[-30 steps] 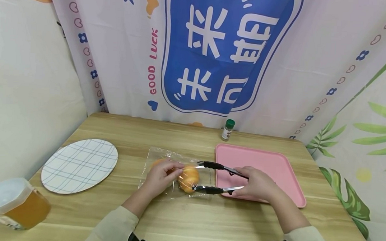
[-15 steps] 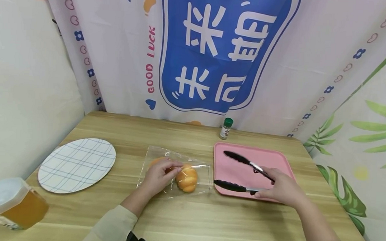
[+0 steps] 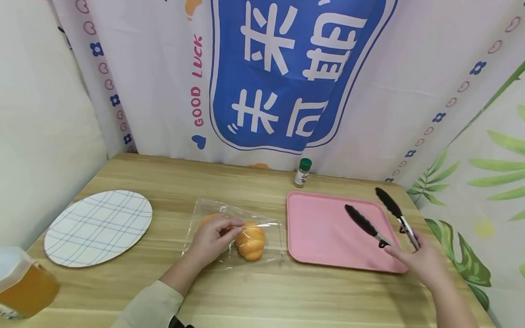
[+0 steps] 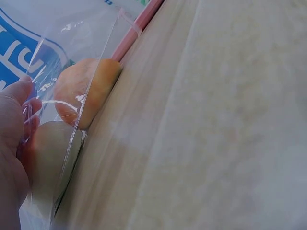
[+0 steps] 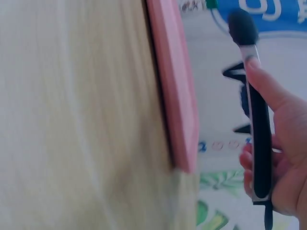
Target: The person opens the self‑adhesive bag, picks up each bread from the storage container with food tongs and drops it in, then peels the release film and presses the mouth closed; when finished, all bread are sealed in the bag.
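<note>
While the left hand [image 3: 212, 240] pinches the upper film of a clear plastic bag [image 3: 273, 233] between its thumb and curled fingers, the right hand [image 3: 427, 259] grips a pair of black-tipped metal tongs [image 3: 362, 221] by the handle end. The left fingers are drawn together rather than spread; the right thumb lies along one tong arm and the fingers wrap around the other side. The two arms of the tongs stand well apart, raised, with one tip above the pink rectangular tray [image 3: 325, 230] and the other by its far right corner.

The bag lies near the middle of the wood-grain table [image 3: 283, 302], just left of the tray. Inside it is a golden, ridged bread roll [image 3: 251, 242], right beside the left fingertips; a second roll [image 4: 48, 163] is partly hidden by the left hand in the head view, but the left wrist view shows it next to the first.

On the left of the table lies an oval white plate [image 3: 99, 225] with a blue check pattern, and at the near left corner stands an amber-filled jar [image 3: 28, 291] with a whitish lid. A small green-capped seasoning bottle [image 3: 303, 173] stands upright just beyond the tray's far left corner.
</note>
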`<control>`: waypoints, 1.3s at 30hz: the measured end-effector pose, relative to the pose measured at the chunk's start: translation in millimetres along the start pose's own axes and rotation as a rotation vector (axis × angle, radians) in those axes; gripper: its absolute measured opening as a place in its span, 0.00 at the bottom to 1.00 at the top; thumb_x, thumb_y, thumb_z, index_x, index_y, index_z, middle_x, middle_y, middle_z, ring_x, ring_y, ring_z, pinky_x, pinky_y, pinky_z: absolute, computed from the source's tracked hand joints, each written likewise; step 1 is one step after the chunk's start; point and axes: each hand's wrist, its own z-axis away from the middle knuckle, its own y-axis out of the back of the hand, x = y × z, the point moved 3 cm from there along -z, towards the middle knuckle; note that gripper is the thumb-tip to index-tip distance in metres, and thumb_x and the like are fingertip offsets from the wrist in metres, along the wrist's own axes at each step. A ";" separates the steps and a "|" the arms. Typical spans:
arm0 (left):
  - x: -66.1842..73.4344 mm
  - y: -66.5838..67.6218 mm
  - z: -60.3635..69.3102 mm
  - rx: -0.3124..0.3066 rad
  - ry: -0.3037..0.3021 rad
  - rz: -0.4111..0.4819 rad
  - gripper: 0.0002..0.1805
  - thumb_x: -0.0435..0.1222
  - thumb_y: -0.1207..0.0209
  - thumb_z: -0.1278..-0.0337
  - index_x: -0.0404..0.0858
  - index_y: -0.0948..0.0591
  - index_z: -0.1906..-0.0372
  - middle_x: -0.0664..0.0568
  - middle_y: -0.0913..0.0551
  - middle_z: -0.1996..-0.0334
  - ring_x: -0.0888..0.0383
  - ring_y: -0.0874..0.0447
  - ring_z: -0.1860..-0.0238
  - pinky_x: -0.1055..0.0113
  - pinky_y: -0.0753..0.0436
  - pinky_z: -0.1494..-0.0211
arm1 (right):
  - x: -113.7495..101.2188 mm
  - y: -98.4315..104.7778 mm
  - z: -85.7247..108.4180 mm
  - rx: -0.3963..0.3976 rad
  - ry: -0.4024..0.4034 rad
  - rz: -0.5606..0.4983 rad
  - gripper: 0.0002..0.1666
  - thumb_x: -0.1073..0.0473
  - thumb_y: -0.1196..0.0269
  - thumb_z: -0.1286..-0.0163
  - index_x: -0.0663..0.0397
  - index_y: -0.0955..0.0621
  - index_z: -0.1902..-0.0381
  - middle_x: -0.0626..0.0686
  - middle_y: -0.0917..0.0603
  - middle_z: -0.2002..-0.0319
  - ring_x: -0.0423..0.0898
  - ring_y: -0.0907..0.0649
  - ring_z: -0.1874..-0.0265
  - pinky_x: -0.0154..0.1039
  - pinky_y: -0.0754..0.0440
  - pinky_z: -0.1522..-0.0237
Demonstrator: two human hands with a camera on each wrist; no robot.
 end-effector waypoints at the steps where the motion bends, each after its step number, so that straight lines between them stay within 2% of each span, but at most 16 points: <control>1: -0.2 0.3 0.0 0.004 0.003 -0.001 0.06 0.35 0.34 0.42 0.41 0.12 0.60 0.52 0.10 0.60 0.54 0.14 0.56 0.52 0.30 0.27 | 4.9 1.6 -1.9 0.026 -0.024 -0.006 0.63 0.29 0.37 0.39 0.72 0.46 0.27 0.81 0.33 0.39 0.74 0.28 0.45 0.67 0.24 0.52; 3: -0.5 0.6 0.1 0.014 -0.001 -0.008 0.06 0.35 0.34 0.42 0.41 0.12 0.60 0.52 0.10 0.60 0.54 0.14 0.56 0.52 0.30 0.27 | 15.6 4.5 -5.7 0.061 -0.107 -0.024 0.66 0.26 0.39 0.40 0.71 0.48 0.26 0.81 0.36 0.36 0.77 0.31 0.42 0.71 0.27 0.48; 7: -0.9 0.1 -0.4 0.019 -0.007 -0.011 0.06 0.35 0.34 0.43 0.40 0.12 0.61 0.51 0.10 0.60 0.53 0.13 0.55 0.52 0.29 0.28 | 36.1 8.4 -11.7 0.095 -0.285 -0.062 0.73 0.21 0.42 0.42 0.68 0.58 0.24 0.80 0.51 0.29 0.79 0.44 0.33 0.74 0.41 0.35; 10: -0.7 -0.4 -1.1 0.017 -0.011 -0.008 0.06 0.35 0.34 0.43 0.39 0.12 0.61 0.51 0.10 0.60 0.53 0.13 0.56 0.52 0.29 0.28 | 48.4 8.5 -15.1 0.120 -0.355 -0.084 0.73 0.21 0.43 0.42 0.70 0.58 0.25 0.79 0.53 0.28 0.79 0.47 0.32 0.73 0.44 0.33; 15: -0.1 -0.1 -0.9 0.016 -0.010 -0.008 0.06 0.34 0.34 0.43 0.40 0.12 0.61 0.51 0.10 0.60 0.54 0.13 0.56 0.53 0.29 0.28 | 60.5 3.9 -19.9 0.154 -0.380 -0.102 0.69 0.24 0.44 0.38 0.74 0.56 0.26 0.80 0.51 0.29 0.78 0.46 0.32 0.70 0.44 0.30; 20: -0.8 -0.6 -1.0 0.021 -0.007 -0.011 0.06 0.33 0.33 0.44 0.40 0.12 0.61 0.51 0.10 0.60 0.52 0.12 0.56 0.51 0.30 0.28 | 69.2 -0.7 -26.7 0.151 -0.410 -0.101 0.71 0.23 0.44 0.39 0.75 0.58 0.27 0.81 0.53 0.30 0.78 0.47 0.31 0.69 0.45 0.29; 29: -1.3 -0.5 -0.8 0.022 -0.008 -0.012 0.07 0.33 0.33 0.45 0.39 0.12 0.60 0.51 0.10 0.60 0.52 0.13 0.55 0.49 0.29 0.29 | 79.5 -5.5 -39.5 0.152 -0.394 -0.081 0.70 0.25 0.43 0.38 0.76 0.57 0.27 0.82 0.50 0.31 0.78 0.44 0.33 0.68 0.42 0.30; 39: -1.7 -0.6 0.0 0.016 -0.004 -0.004 0.07 0.34 0.33 0.44 0.40 0.12 0.59 0.50 0.10 0.59 0.51 0.12 0.54 0.49 0.30 0.28 | 82.4 -7.6 -47.3 0.137 -0.362 -0.043 0.67 0.24 0.49 0.35 0.80 0.54 0.29 0.83 0.46 0.33 0.78 0.42 0.34 0.69 0.41 0.32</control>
